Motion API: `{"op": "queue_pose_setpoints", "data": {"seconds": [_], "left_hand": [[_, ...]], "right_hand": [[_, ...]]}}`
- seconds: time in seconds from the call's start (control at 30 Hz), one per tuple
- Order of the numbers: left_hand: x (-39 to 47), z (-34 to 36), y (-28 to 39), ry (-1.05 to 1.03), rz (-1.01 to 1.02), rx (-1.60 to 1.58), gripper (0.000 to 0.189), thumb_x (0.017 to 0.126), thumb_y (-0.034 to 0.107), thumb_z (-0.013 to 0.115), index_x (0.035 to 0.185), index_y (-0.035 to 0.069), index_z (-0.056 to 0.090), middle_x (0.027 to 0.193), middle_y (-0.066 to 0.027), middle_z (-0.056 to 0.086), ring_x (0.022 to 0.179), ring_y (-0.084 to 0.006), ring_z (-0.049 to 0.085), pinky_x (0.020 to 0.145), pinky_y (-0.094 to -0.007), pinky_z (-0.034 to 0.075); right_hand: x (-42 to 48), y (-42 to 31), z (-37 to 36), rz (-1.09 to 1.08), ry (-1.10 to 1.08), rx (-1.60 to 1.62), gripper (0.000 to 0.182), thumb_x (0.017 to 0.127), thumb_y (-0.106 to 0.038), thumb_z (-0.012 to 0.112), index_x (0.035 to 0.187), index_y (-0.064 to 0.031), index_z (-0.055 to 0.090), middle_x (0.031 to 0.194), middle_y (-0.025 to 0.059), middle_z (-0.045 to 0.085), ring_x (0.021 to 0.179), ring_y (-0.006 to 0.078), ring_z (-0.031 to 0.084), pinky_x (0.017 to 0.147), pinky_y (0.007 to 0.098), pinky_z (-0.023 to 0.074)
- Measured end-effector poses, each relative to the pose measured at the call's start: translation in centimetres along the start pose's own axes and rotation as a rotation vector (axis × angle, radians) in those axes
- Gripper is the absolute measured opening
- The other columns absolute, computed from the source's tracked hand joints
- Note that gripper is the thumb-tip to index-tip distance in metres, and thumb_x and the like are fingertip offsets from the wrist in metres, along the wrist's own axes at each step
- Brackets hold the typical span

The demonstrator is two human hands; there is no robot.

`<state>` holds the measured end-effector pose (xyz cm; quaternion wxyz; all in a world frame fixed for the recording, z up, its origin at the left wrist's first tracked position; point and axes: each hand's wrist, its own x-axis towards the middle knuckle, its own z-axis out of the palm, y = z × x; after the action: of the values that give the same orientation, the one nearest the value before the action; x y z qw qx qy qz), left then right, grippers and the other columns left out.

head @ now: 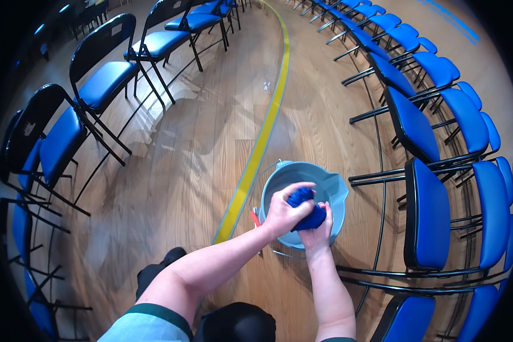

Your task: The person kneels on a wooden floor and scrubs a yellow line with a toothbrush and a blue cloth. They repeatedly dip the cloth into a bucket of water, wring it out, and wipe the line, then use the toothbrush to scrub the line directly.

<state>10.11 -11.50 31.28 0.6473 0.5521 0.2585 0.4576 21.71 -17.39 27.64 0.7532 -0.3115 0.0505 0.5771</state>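
Both of my hands are closed around a bunched blue cloth (311, 216) above a light blue-grey plastic bucket (338, 188). My left hand (284, 209) grips the upper end, and part of the cloth bulges out between thumb and fingers. Lower and to the right, my right hand (320, 233) holds the other end, its fingers curled round it. The cloth looks twisted and damp. The bucket stands on the wood floor with a pouring lip at its right side and a wire handle. Its bottom is partly hidden by my hands.
Blue padded folding chairs (427, 213) stand in rows close on the right. More folding chairs (107, 83) line the left. Yellow tape (256, 162) runs along the wood floor (188, 171) beside the bucket. A red item (255, 219) is at the bucket's left side. Small white scraps (266, 86) lie farther off.
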Motion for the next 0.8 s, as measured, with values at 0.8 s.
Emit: {"op": "queue_pose_setpoints", "data": {"seconds": [0.8], "left_hand": [[0.0,3.2,-3.1,-0.612,1.140,0.732,0.012,0.069,0.019,0.065,0.069,0.014,0.054,0.076,-0.0031,0.053,0.074,-0.0210,0.058,0.074,-0.0342,0.047]], "right_hand": [[3.2,-5.8,5.5,0.526,-0.225,-0.881,0.025,0.096,-0.022,0.053,0.074,-0.0100,0.049,0.068,0.0023,0.052,0.061,0.0161,0.055,0.059,0.0301,0.0492]]}}
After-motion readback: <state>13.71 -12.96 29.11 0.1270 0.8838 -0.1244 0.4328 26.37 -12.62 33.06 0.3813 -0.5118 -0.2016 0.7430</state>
